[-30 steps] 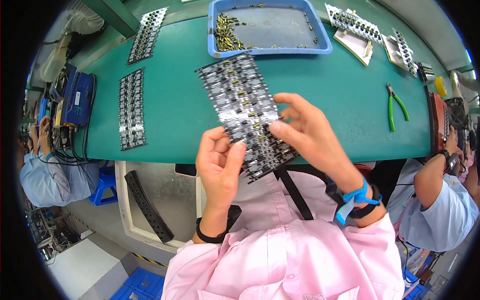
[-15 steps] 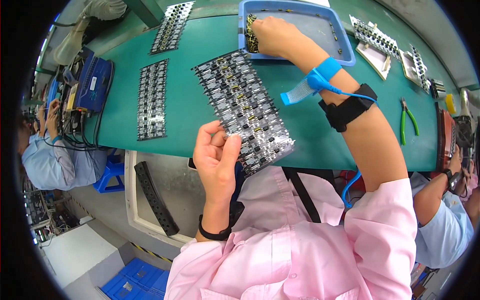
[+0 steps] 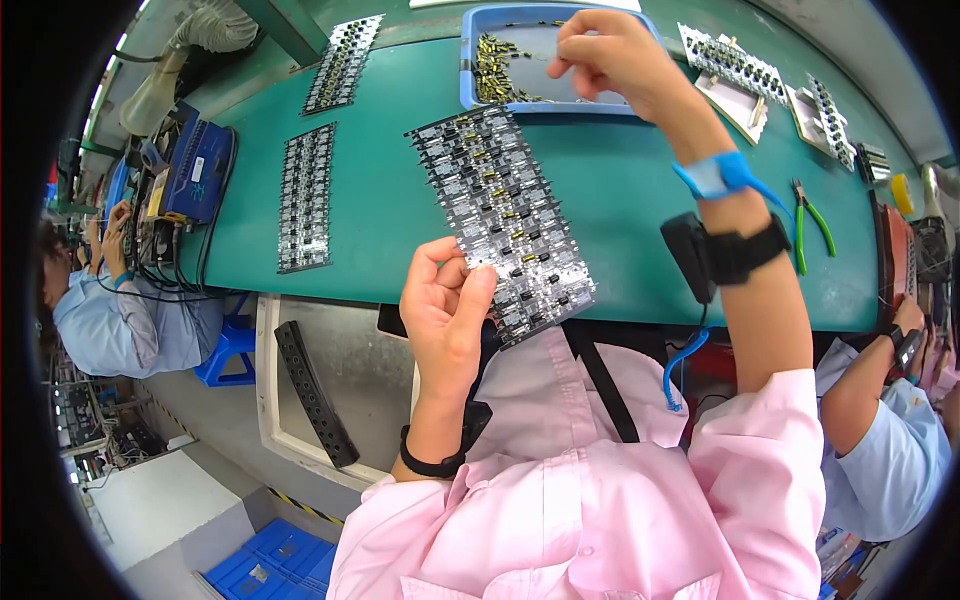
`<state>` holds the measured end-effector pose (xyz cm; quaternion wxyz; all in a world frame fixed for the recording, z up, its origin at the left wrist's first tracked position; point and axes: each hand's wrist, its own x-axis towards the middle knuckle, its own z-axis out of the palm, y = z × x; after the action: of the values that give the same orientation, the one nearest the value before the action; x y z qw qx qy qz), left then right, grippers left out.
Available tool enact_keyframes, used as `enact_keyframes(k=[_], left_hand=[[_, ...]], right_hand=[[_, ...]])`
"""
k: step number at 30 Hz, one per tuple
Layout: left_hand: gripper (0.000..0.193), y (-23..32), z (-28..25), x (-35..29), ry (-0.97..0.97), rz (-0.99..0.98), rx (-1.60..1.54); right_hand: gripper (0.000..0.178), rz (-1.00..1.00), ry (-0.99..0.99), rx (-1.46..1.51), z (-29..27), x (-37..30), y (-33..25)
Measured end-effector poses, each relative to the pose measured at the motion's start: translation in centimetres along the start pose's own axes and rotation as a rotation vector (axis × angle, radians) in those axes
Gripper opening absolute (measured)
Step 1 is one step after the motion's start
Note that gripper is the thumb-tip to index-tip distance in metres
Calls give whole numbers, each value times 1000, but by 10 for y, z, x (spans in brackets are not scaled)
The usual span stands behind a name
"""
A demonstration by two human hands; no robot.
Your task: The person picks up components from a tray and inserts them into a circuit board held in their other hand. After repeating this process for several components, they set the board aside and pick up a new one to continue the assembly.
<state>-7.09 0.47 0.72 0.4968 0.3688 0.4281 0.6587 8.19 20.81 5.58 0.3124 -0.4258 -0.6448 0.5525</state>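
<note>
One circuit board [image 3: 505, 225], grey and black, held up aslant over the near side of a green table [image 3: 640, 225]. Left hand [image 3: 447, 310] has it by the lower left edge, thumb on top, fingers curled beneath, grip closed. Small yellow and dark pieces run in rows down the board's length. Far end of board appears right at the near rim of a blue tray [image 3: 560, 107]; whether they touch, cannot tell

Right hand [image 3: 620, 65] is raised over the tray's right part, apart from the board. Fingers bent, thumb and forefinger close together; cannot tell whether anything is pinched between them. Small parts [image 3: 493, 72], yellow and black, lie heaped at the tray's left side. Blue strap [image 3: 722, 177] and black band [image 3: 750, 252] on the right wrist

Two more boards lie flat to the left, one nearer [image 3: 306, 200], one farther [image 3: 343, 65]. Green-handled pliers [image 3: 801, 240] lie open on the table's right side. Co-workers in light blue sit at either side, left [image 3: 140, 320] and right [image 3: 890, 450]
</note>
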Motion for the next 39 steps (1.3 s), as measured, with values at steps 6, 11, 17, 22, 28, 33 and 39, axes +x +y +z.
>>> enact_keyframes(k=[6,11,17,22,28,33,39], left_hand=[[23,-13,23,-3,-54,-43,1],[24,-28,41,-1,-123,-62,15],[26,-37,49,1,-171,-79,-13],[28,-38,45,1,-172,-89,-7],[28,-41,38,2,-198,-81,18],[28,-43,36,1,-217,-72,14],[27,-42,37,0,-211,-79,22]], right_hand=[[17,-110,-52,63,7,-110,-4],[9,144,-59,216,23,-170,11],[5,70,218,266,41,-181,30],[5,-73,300,-74,47,-177,41],[9,-240,345,-332,56,-174,48],[11,-221,344,-344,58,-173,49],[11,-238,335,-352,58,-174,47]])
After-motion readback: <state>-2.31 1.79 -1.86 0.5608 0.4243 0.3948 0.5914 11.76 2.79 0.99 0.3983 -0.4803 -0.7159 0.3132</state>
